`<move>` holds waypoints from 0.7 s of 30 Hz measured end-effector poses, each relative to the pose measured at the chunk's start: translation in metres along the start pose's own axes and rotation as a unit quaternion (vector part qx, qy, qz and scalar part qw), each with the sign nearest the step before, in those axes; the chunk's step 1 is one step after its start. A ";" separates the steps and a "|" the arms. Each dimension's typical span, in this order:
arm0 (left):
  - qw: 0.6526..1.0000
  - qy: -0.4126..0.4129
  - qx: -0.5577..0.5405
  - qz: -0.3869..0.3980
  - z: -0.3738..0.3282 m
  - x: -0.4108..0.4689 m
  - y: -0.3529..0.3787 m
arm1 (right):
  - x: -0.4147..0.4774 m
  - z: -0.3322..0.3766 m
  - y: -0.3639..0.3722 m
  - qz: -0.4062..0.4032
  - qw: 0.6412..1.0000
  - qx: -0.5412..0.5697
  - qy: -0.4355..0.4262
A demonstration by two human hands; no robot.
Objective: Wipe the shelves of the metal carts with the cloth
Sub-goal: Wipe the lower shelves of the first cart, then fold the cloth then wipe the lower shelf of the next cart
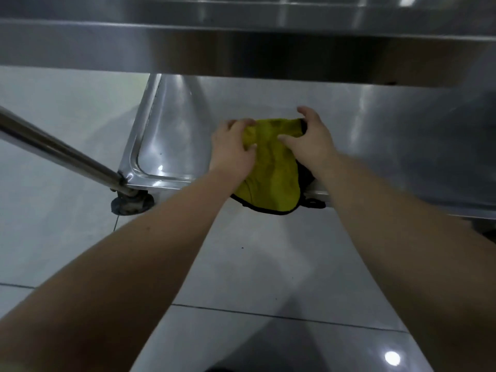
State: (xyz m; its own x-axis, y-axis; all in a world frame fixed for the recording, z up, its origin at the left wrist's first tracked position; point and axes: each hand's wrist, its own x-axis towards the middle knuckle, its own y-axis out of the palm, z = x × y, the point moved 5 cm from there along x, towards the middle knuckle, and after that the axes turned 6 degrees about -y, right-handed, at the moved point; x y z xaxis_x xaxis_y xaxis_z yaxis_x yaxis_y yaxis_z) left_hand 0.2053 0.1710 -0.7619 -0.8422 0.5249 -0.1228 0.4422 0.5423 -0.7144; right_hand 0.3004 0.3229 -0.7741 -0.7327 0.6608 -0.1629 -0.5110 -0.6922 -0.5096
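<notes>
Pale grey tiled floor [67, 146] is seen under a shiny stainless-steel cart w/ a tubular post [53, 151] and a dark caster wheel [131, 205] at its near-left corner. On the cart's low steel shelf [171, 135], a yellow microfibre cloth w/ black edging [271, 167] is spread, its near end draped over the front rim. Left hand [230, 149] and right hand [311, 140] are pressed onto the cloth's two sides, fingers curled, close together but apart. An upper steel shelf [241, 47] is seen above.

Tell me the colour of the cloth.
The cloth is yellow with a black edge, seen in the head view.
</notes>
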 end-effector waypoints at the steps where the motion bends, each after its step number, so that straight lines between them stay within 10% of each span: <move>1: 1.000 -0.024 0.011 -0.001 0.003 0.003 -0.001 | 0.000 0.004 0.003 0.006 1.000 -0.022 -0.003; 10: 0.965 -0.214 -0.146 0.034 -0.010 -0.014 -0.002 | -0.043 0.036 -0.004 0.030 0.985 -0.156 -0.062; 21: 0.937 -0.274 -0.215 -0.011 -0.074 -0.140 -0.192 | -0.170 0.192 -0.070 0.135 0.991 0.017 0.013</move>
State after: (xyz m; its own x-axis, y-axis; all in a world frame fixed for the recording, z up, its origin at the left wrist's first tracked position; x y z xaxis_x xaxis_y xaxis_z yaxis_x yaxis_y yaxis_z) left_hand 0.2610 0.0421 -0.5569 -0.8323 0.1594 -0.5309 0.4075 0.8252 -0.3911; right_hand 0.3747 0.2033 -0.5483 -0.8331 0.4572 -0.3114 -0.3130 -0.8538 -0.4160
